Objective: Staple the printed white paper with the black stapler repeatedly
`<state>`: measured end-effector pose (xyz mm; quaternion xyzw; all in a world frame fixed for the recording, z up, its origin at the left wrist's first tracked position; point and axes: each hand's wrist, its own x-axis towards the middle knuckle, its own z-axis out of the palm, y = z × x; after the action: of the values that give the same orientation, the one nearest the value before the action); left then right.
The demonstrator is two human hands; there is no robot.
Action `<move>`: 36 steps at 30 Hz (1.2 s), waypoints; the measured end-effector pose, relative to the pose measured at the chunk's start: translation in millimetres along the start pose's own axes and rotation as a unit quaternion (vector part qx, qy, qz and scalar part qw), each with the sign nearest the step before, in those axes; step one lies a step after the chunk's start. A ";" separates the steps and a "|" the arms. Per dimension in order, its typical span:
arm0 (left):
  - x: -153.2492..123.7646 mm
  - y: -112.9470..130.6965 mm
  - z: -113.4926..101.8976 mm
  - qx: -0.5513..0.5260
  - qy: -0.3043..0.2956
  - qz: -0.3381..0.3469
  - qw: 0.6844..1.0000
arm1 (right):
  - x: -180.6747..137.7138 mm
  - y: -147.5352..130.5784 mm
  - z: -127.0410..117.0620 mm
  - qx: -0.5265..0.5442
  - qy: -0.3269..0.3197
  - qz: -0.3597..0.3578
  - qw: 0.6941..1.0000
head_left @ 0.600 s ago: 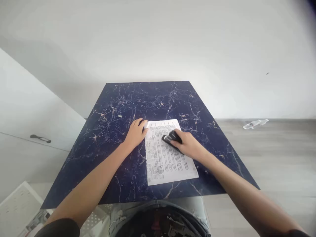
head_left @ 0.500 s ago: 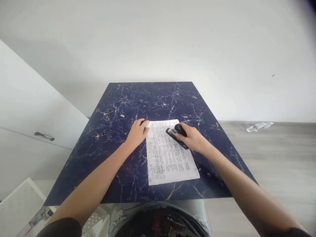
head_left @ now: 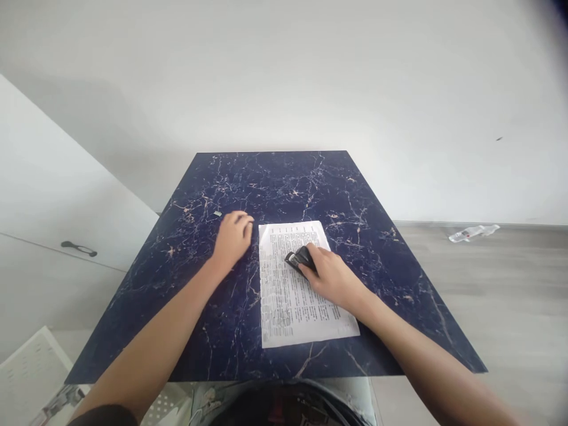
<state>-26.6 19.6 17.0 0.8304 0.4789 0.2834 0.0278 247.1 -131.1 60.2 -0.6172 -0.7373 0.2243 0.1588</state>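
Note:
A printed sheet of paper (head_left: 284, 296) lies on the dark blue marbled table (head_left: 275, 177); whether more sheets lie under it I cannot tell. Over its middle, my right hand (head_left: 332, 275) is wrapped round a black stapler (head_left: 298, 260), whose front end points up and to the left. The hand covers the stapler's rear part. My left hand (head_left: 233, 236) is just left of the paper's top left corner, apart from it, with loosely bent fingers and nothing in them.
A small pale green scrap (head_left: 217, 213) lies left of centre on the table. White cabinet fronts with a black handle (head_left: 78, 248) stand at the left. A clear plastic bottle (head_left: 474, 233) lies on the floor by the wall at the right. A white perforated rack (head_left: 35, 367) is at the lower left.
My left hand has let go of the paper's corner and moved left. My right hand has brought the stapler from the paper's upper right down and left over the sheet.

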 end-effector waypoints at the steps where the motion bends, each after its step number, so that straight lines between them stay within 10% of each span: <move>1: 4.4 -13.9 -3.6 0.013 0.019 -0.026 0.999 | -1.1 -0.4 1.9 -0.018 0.002 -0.020 1.000; 6: 8.6 -64.5 -13.4 0.062 0.052 -0.196 0.977 | -1.1 5.3 4.3 -0.027 0.003 -0.090 0.996; 12: 3.1 -63.4 -10.0 0.083 0.044 -0.239 0.966 | 0.9 7.8 3.0 -0.014 0.005 -0.079 0.997; 32: -15.4 37.8 -3.6 -0.030 -0.031 -0.032 0.999 | 9.5 20.9 -6.0 0.059 0.039 -0.016 0.997; 36: -17.9 56.2 -5.8 -0.159 -0.190 0.095 0.964 | 12.9 20.7 -5.3 0.115 0.108 -0.066 0.985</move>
<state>7.5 -26.6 31.8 0.8956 0.3326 0.1938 0.2231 264.7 -114.9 53.2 -0.5654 -0.7242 0.2284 0.3220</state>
